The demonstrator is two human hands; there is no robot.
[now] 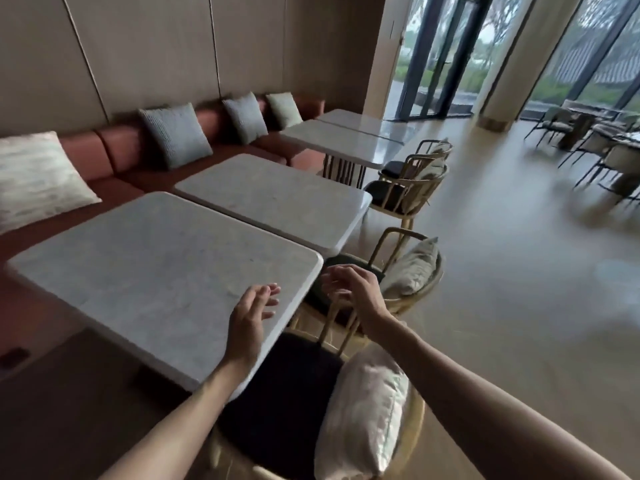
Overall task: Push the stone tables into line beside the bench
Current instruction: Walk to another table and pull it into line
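I saw both forearms reaching in from 6 o'clock. The left hand point(252, 315) hovered over the nearest stone table point(152, 271), fingers loosely spread, holding nothing. The right hand point(349, 287), relaxed and empty, hung past its 3 o'clock corner. The bench point(114, 157) ran along 10 o'clock.

There are four stone tables: the nearest table point(156, 268), the second table point(277, 199), the third table point(341, 143) and the fourth table point(360, 121). On the one long bench point(114, 150) lie four cushions: a pale cushion point(34, 178), a grey cushion point(176, 133), another grey cushion point(246, 116) and a greenish cushion point(284, 109). Along the tables stand four chairs, I think, since the far ones overlap: the closest chair point(294, 393), the next chair point(398, 271), then a chair point(408, 188) and a last chair point(434, 148). Two hands show: the left hand point(249, 323) and the right hand point(353, 289).
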